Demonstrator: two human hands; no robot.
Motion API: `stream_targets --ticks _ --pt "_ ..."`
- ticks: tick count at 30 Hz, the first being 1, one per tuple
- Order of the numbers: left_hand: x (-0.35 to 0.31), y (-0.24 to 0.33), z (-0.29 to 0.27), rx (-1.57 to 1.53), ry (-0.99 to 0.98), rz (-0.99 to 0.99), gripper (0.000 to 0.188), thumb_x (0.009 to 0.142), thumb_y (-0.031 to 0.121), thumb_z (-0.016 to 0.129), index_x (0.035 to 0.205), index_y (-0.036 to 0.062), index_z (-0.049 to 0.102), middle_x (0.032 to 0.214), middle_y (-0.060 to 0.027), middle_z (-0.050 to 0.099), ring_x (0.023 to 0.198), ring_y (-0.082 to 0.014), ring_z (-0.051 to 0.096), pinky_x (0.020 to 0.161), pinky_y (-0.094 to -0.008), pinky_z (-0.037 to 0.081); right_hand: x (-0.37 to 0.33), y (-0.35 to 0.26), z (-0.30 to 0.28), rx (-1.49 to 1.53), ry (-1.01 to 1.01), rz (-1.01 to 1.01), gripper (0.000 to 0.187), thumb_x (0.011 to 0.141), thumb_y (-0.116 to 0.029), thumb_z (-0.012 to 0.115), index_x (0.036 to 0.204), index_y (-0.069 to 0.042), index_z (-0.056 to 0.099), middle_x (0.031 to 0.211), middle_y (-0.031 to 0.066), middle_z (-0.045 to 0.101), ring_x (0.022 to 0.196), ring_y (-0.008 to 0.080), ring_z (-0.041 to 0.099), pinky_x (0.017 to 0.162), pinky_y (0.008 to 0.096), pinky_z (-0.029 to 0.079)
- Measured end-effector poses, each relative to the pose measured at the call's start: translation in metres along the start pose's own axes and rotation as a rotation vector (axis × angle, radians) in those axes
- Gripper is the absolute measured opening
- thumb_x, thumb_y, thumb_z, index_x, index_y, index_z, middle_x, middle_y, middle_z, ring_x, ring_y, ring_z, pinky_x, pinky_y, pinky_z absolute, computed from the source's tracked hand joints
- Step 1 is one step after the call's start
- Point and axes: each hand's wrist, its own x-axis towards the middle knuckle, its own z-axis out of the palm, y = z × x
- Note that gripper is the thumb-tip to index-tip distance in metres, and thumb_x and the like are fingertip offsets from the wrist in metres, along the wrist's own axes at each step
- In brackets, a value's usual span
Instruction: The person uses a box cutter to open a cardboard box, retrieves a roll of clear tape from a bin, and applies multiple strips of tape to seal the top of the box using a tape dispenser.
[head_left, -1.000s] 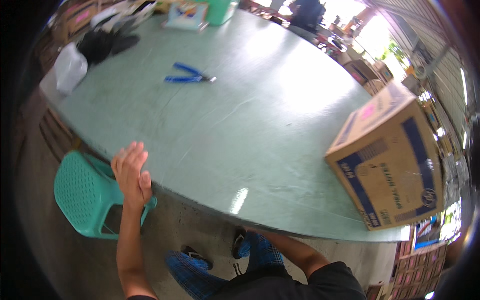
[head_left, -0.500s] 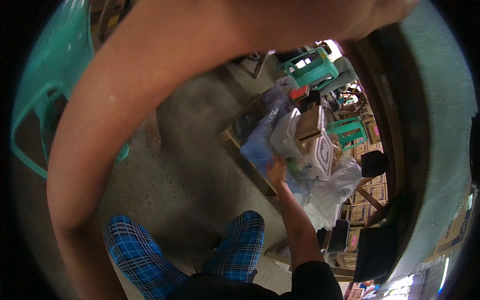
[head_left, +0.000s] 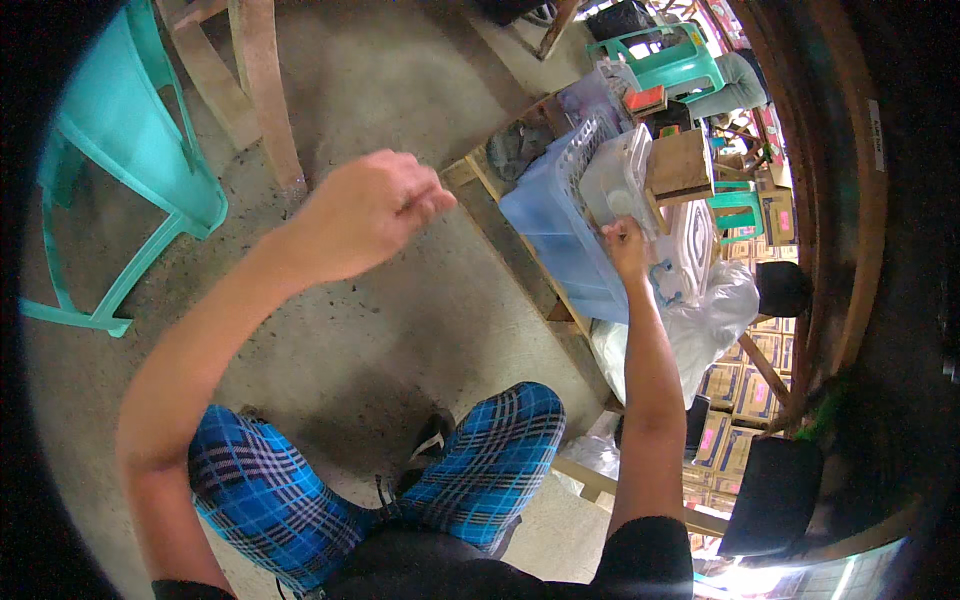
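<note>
My left hand (head_left: 385, 212) is raised over the concrete floor, out in front of my left knee. Its fingers are curled together, and whatever they might hold is hidden. Over the blue plastic basket (head_left: 555, 225), my right hand (head_left: 627, 245) reaches in with bent, closed fingers; I cannot make out anything in them. Right beside that hand stands a clear plastic container (head_left: 612, 180) with a pale lid. A wooden block (head_left: 682, 165) rests next to the container. Close to my right wrist lies another white-lidded container (head_left: 690, 240).
The basket sits on a low wooden stand (head_left: 480, 205). A white plastic bag (head_left: 715, 310) bulges beside my right forearm. Left stands a green plastic chair (head_left: 140, 140) near a wooden leg (head_left: 262, 95). Stacked cartons (head_left: 755, 390) and a dark wooden beam (head_left: 850, 190) are at right.
My left hand has dropped from the upper right to the left, away from the table edge. My right hand has risen from the basket's near side toward the clear container.
</note>
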Motion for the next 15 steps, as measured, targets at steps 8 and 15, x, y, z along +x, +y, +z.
stream_targets --ticks 8,15 --pt "0.044 0.026 0.057 -0.148 -0.613 -0.090 0.031 0.085 0.032 0.051 0.083 0.0021 0.058 0.081 -0.0163 0.059 0.080 -0.0349 0.056 0.067 -0.0424 0.044 -0.015 -0.011 0.022 0.136 -0.053 -0.252 0.025 0.069 -0.015 0.071 0.087 -0.006 0.056 0.091 0.0059 0.059 0.081 0.0159 0.056 0.071 0.0290 0.046" --pt "0.051 -0.024 0.120 -0.216 -0.571 -0.218 0.030 0.083 0.030 0.054 0.082 0.0002 0.058 0.080 -0.0175 0.061 0.078 -0.0360 0.057 0.066 -0.0428 0.044 -0.004 -0.029 0.007 0.060 0.029 -0.246 0.024 0.071 -0.009 0.067 0.091 -0.007 0.053 0.084 0.0062 0.058 0.078 0.0200 0.057 0.067 0.0327 0.045"
